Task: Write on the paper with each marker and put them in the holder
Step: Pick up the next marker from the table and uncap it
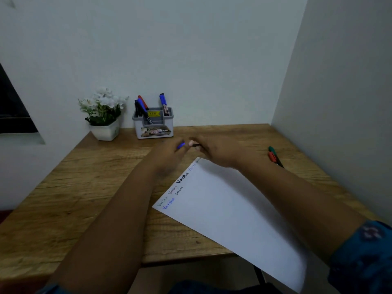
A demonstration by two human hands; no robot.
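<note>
Both hands meet over the table just beyond the white paper [229, 211]. My left hand [167, 152] pinches a blue cap [180, 145]. My right hand [214, 150] grips a dark marker body [196, 145] whose end points at the cap; the two parts sit a small gap apart. The paper lies slanted and carries several handwritten words in blue and black along its upper left edge. The grey and white holder [156, 126] stands at the back against the wall with several markers in it, blue, red and black.
A green marker [272, 150] and a red marker [273, 157] lie on the wooden table [84, 177] to the right, near the side wall. A white pot of white flowers [104, 115] stands left of the holder. The paper's near corner overhangs the table's front edge.
</note>
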